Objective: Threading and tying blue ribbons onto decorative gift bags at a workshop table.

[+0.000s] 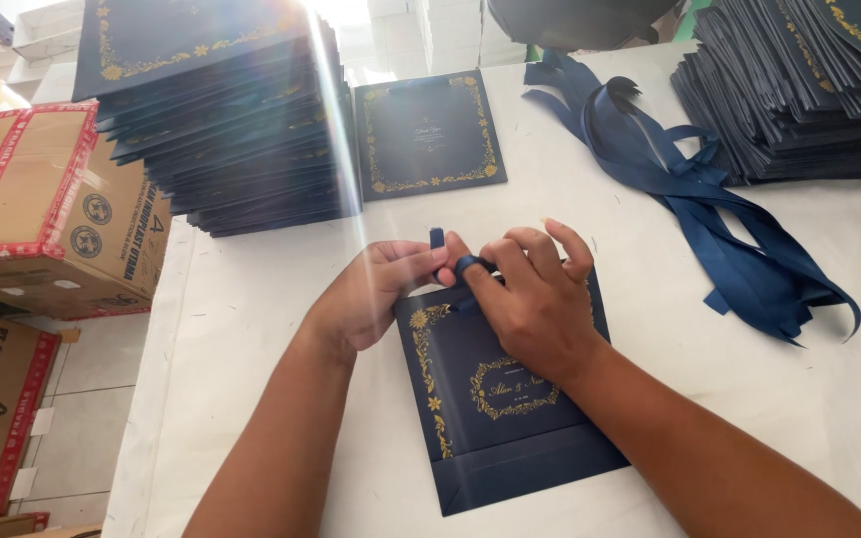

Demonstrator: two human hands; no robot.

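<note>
- Right hand [535,299] curled over the top edge of a navy paper bag [500,399], fingers bent, thumb and forefinger pinching a short length of navy ribbon [465,267].
- Left hand [381,289] closed in a loose fist just beside it, fingertips gripping the other end of the same ribbon, which sticks up between the two hands.
- Bag lies flat on the white table [251,329], directly under both hands; gold floral border and a gold framed emblem on its face, bottom fold toward the camera.
- Single navy card [429,134] with gold border lies flat beyond the hands, apart from the bag.
- Tall stack of navy bags [221,130] at far left of the table, just beside the card.
- Second stack [799,90] at far right.
- Loose ribbon bundle [710,209] trails across the table between the right-hand stack and the hands.
- Cardboard boxes [42,209] with red tape stand off the table's left edge.
</note>
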